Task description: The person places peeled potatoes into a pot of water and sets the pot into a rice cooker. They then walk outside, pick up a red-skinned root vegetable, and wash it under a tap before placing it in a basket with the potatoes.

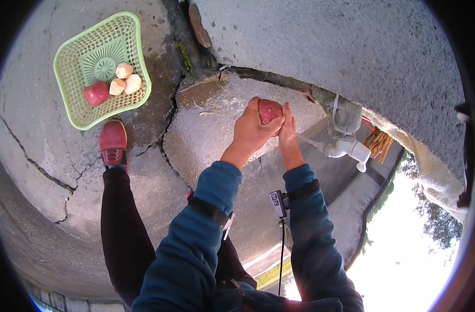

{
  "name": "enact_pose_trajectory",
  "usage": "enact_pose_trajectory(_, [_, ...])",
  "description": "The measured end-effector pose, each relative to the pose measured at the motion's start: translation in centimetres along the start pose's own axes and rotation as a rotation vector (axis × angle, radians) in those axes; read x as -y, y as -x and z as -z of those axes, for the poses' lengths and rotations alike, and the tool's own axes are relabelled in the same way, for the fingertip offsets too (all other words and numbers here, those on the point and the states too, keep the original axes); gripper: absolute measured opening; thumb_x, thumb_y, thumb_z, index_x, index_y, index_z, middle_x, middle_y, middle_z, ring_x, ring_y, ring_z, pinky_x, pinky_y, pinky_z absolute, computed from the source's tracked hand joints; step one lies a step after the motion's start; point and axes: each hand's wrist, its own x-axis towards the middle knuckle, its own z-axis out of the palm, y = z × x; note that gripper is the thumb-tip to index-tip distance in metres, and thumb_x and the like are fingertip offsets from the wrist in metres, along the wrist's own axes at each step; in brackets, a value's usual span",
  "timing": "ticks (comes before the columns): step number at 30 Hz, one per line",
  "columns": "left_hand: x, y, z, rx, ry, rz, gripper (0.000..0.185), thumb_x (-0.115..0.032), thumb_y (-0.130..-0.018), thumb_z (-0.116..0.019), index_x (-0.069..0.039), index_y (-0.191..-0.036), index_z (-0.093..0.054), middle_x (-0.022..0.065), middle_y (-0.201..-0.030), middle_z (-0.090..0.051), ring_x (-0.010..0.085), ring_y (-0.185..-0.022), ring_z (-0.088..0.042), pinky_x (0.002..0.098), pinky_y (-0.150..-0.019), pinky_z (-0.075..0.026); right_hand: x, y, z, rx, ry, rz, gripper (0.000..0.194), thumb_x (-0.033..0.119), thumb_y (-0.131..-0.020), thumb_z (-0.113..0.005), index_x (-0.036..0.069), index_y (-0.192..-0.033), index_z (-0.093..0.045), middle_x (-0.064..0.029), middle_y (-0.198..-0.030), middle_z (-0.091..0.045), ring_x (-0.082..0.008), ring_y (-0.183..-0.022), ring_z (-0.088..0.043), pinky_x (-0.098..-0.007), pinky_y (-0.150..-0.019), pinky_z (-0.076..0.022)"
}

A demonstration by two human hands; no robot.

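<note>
A red-skinned sweet potato (pixel 269 111) is held between my two hands. My left hand (pixel 250 130) wraps its left side, with the thumb reaching across its lower part. My right hand (pixel 288 134) presses flat against its right side. Part of the sweet potato is hidden by the fingers. From a white plastic tap (pixel 348 150) on the right, a clear stream of water (pixel 311 141) runs towards my right hand. Wet concrete (pixel 206 136) lies below.
A light green plastic basket (pixel 100 25) stands upper left, holding another red-skinned sweet potato (pixel 96 93) and three peeled pale pieces (pixel 132 84). My red shoe (pixel 112 136) is just below it. A concrete slab (pixel 331 43) borders the right; brown sticks (pixel 379 145) lie behind the tap. Cracks cross the ground.
</note>
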Motion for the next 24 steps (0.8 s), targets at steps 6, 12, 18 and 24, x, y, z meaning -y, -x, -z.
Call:
enact_pose_trajectory(6, [-1.9,-1.0,1.4,0.192,0.259,0.019,0.057,-0.053,-0.086,-0.061,-0.004,-0.115,-0.056,0.0161,-0.090,-0.066,0.0266,-0.085,-0.066,0.0337,-0.076,-0.053,-2.0,0.8,0.1,0.011,-0.100,-0.157,0.064,0.058,-0.097,-0.035,0.004,-0.124,-0.054,-0.0094,-0.110,-0.063,-0.0179,-0.099,-0.062,-0.0303,-0.085,-0.0494])
enact_pose_trajectory(12, [-1.7,-2.4,3.5,0.392,0.301,0.460,0.052,-0.054,-0.097,-0.044,-0.007,-0.091,-0.067,0.0062,-0.057,-0.058,0.0234,-0.065,-0.064,0.0349,-0.065,-0.051,-1.3,2.5,0.3,0.258,-0.318,-0.248,0.067,0.065,-0.094,-0.033,0.009,-0.122,-0.056,-0.0047,-0.099,-0.064,-0.0120,-0.076,-0.061,-0.0259,-0.052,-0.0440])
enact_pose_trajectory(18, [-0.8,-0.8,0.6,-0.004,0.173,-0.243,0.045,-0.044,-0.086,-0.065,-0.002,-0.101,-0.065,0.0165,-0.083,-0.065,0.0363,-0.085,-0.065,0.0406,-0.079,-0.052,-1.4,0.9,-0.6,0.131,-0.672,-0.461,0.063,0.066,-0.092,-0.036,0.012,-0.115,-0.058,-0.0045,-0.090,-0.065,-0.0165,-0.066,-0.060,-0.0276,-0.047,-0.0422])
enact_pose_trajectory(24, [1.2,-1.0,-1.1,-0.114,0.648,0.049,0.051,-0.031,-0.078,-0.078,0.002,-0.111,-0.058,0.0101,-0.095,-0.063,0.0148,-0.087,-0.060,0.0264,-0.076,-0.050,-3.2,-0.3,-0.8,0.414,-0.756,-0.365,0.063,0.068,-0.093,-0.036,0.010,-0.104,-0.057,-0.0033,-0.080,-0.060,-0.0113,-0.057,-0.052,-0.0241,-0.047,-0.0374])
